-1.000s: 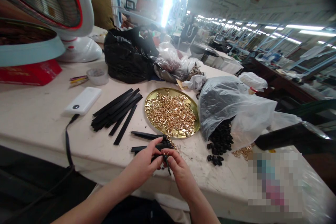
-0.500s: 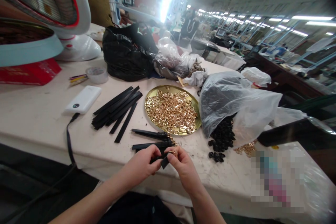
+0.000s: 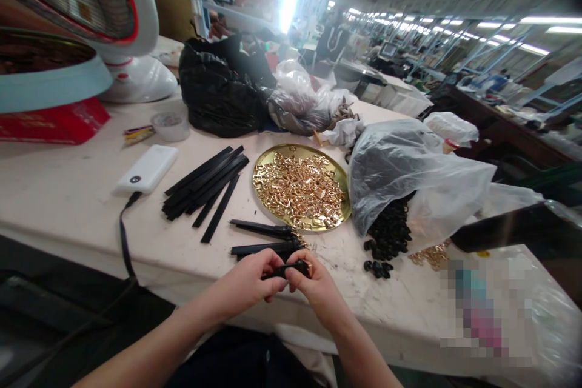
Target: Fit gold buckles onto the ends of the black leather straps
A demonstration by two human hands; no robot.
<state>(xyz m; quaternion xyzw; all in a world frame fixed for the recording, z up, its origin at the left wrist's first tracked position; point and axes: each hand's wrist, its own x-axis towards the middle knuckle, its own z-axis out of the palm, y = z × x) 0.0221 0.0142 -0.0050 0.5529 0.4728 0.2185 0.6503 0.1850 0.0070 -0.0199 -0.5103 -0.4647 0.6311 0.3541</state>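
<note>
Between my two hands, near the table's front edge, is a black strap [image 3: 293,268] with a bit of gold metal at its right end. My left hand [image 3: 260,276] pinches the strap's left part. My right hand [image 3: 311,279] grips the end by the gold buckle [image 3: 310,268], which its fingers partly cover. Just beyond my hands lie black straps with gold buckles [image 3: 264,247]. A round gold tray [image 3: 335,222] behind them bears a heap of small gold buckles [image 3: 300,185]. Plain black strips [image 3: 207,185] lie to the left.
Black loops [image 3: 386,233] spill from a translucent plastic bag [image 3: 386,151] at right. A white power bank [image 3: 148,168] with a cable, a tape roll [image 3: 170,126] and a fan [image 3: 136,79] stand left. A black bag [image 3: 222,88] sits at the back. A person [image 3: 173,3] is beyond.
The strap end that stuck out downward between my hands now lies flat along the strap, toward the buckle. Both hands stay close together, and the view has shifted slightly.
</note>
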